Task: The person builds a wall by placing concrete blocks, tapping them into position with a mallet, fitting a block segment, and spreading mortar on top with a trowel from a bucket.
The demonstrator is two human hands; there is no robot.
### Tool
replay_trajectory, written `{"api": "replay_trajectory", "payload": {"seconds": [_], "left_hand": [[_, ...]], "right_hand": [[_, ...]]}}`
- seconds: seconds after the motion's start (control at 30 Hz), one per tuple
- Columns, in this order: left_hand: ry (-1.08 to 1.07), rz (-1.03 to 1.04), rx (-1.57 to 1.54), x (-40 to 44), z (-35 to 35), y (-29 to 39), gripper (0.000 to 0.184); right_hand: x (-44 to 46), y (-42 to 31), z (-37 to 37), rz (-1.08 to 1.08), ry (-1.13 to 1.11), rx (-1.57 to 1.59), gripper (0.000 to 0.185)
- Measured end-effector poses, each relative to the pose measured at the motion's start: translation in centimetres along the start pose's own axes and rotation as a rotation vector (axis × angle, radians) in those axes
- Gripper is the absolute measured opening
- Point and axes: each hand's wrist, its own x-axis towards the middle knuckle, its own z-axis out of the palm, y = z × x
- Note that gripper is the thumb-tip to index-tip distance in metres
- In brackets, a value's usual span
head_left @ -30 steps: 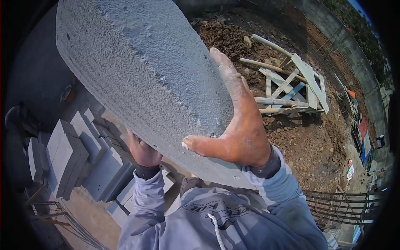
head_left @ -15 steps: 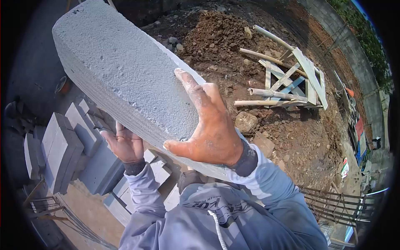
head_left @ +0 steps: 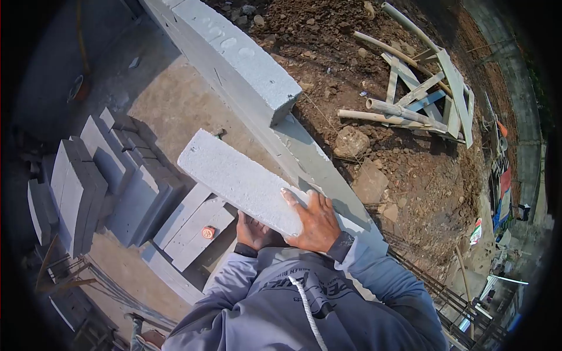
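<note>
A long pale concrete block (head_left: 237,181) slants in front of my chest. My right hand (head_left: 316,225) is closed over its near end, thumb and fingers on the top and sides. My left hand (head_left: 253,231), palm up and partly hidden, supports the block's left side near the same end. Beyond the block runs a low wall of similar blocks, with an upper block (head_left: 234,52) ending above a lower course (head_left: 310,155). The held block's far end is on the left side of this wall.
Stacked blocks (head_left: 79,193) stand at the left. A small round orange object (head_left: 208,232) lies on flat blocks (head_left: 190,234). Right of the wall are brown soil (head_left: 421,210), a rock (head_left: 351,142) and a frame of wooden boards (head_left: 410,96). Steel bars (head_left: 430,286) lie at the lower right.
The block has come down and closer to my body, uncovering the wall. My right hand moved down with it. My left hand, apart from the block half a second ago, now supports it.
</note>
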Motion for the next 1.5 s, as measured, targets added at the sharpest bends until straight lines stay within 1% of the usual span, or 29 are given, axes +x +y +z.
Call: {"api": "replay_trajectory", "payload": {"seconds": [0.03, 0.13, 0.2, 0.23, 0.3, 0.33, 0.37, 0.43, 0.47, 0.5, 0.53, 0.57, 0.63, 0.67, 0.7, 0.8, 0.9, 0.93, 1.0, 1.1, 1.2, 1.23, 1.3, 1.4, 1.5], "left_hand": [[0.016, -0.041, 0.032, 0.0, 1.2, -0.1, 0.064], [-0.059, -0.048, 0.107, 1.5, 2.4, -1.7, 0.064], [-0.087, -0.105, 0.175, 3.0, 2.9, -2.7, 0.062], [-0.096, -0.12, 0.181, 4.1, 2.9, -3.6, 0.062], [-0.101, -0.155, 0.183, 5.0, 4.1, -5.0, 0.061], [-0.099, -0.163, 0.231, 5.1, 5.0, -5.6, 0.065], [-0.096, -0.172, 0.278, 5.2, 5.9, -6.1, 0.068], [-0.073, -0.177, 0.317, 5.9, 7.2, -7.6, 0.075], [-0.068, -0.212, 0.326, 6.6, 7.5, -8.3, 0.076], [-0.061, -0.249, 0.336, 7.6, 7.5, -9.3, 0.076], [-0.056, -0.29, 0.349, 9.0, 7.6, -10.5, 0.077], [0.149, -0.17, 0.361, 10.9, 7.6, -13.1, 0.066], [0.17, -0.076, 0.428, 15.6, 6.4, -17.2, 0.065], [0.178, -0.033, 0.465, 16.7, 6.5, -18.5, 0.065], [0.229, 0.168, 0.793, 11.1, 10.6, -14.1, 0.06], [0.232, 0.495, 0.96, 11.2, 12.0, -14.4, 0.055], [0.303, 0.349, 1.018, 11.4, 13.5, -13.2, 0.051], [0.266, 0.383, 1.107, 12.6, 13.2, -13.3, 0.049], [0.187, 0.449, 1.285, 14.4, 13.0, -13.3, 0.047], [0.184, 0.428, 1.298, 14.2, 14.1, -12.0, 0.047], [0.237, 0.419, 1.207, 15.1, 14.3, -12.6, 0.049], [0.258, 0.455, 1.228, 15.3, 14.4, -13.1, 0.047], [0.301, 0.53, 1.274, 15.4, 14.4, -13.3, 0.042], [0.249, 0.403, 1.251, 15.7, 13.9, -12.5, 0.052], [0.276, 0.421, 1.245, 16.2, 13.8, -12.5, 0.052]], "right_hand": [[-0.5, 0.5, -0.2, 0.025, -0.02, -0.011, 0.098], [-1.7, 2.2, -0.9, 0.083, -0.071, -0.071, 0.103], [-2.7, 3.5, -0.8, 0.117, -0.094, -0.123, 0.106], [-3.3, 4.4, -0.1, 0.139, -0.082, -0.194, 0.109], [-4.4, 6.3, 0.7, 0.075, -0.012, -0.22, 0.111], [-4.6, 6.9, 0.2, 0.041, 0.02, -0.236, 0.112], [-4.8, 6.8, -0.7, 0.106, -0.055, -0.246, 0.113], [-5.5, 8.6, -0.2, 0.053, 0.024, -0.329, 0.113], [-6.0, 9.4, 0.3, 0.025, 0.064, -0.362, 0.114], [-6.2, 9.7, 0.7, 0.017, 0.179, -0.221, 0.109], [-6.1, 9.7, 0.2, 0.078, 0.122, -0.208, 0.11], [-6.1, 9.5, -0.7, 0.148, 0.068, -0.196, 0.111], [-6.2, 10.0, -1.2, 0.197, 0.031, -0.192, 0.114], [-6.2, 10.3, -1.5, 0.222, 0.012, -0.191, 0.116], [-6.2, 10.4, -1.7, 0.245, 0.007, -0.195, 0.116], [-6.1, 11.2, -1.5, 0.281, 0.023, -0.2, 0.115], [-5.9, 12.5, -1.5, 0.249, 0.045, -0.177, 0.115], [-5.7, 12.9, -1.6, 0.23, 0.055, -0.163, 0.115], [-5.1, 12.9, -1.7, 0.285, 0.017, -0.205, 0.118], [-4.3, 13.3, -1.7, 0.338, 0.0, -0.222, 0.119], [-3.5, 13.2, -1.7, 0.369, 0.004, -0.235, 0.118], [-3.3, 13.3, -1.8, 0.378, 0.001, -0.245, 0.118], [-3.1, 13.9, -1.7, 0.322, 0.041, -0.234, 0.117], [-2.7, 14.2, -1.5, 0.276, 0.065, -0.215, 0.116], [-2.4, 14.6, -1.3, 0.268, 0.06, -0.206, 0.117]]}}
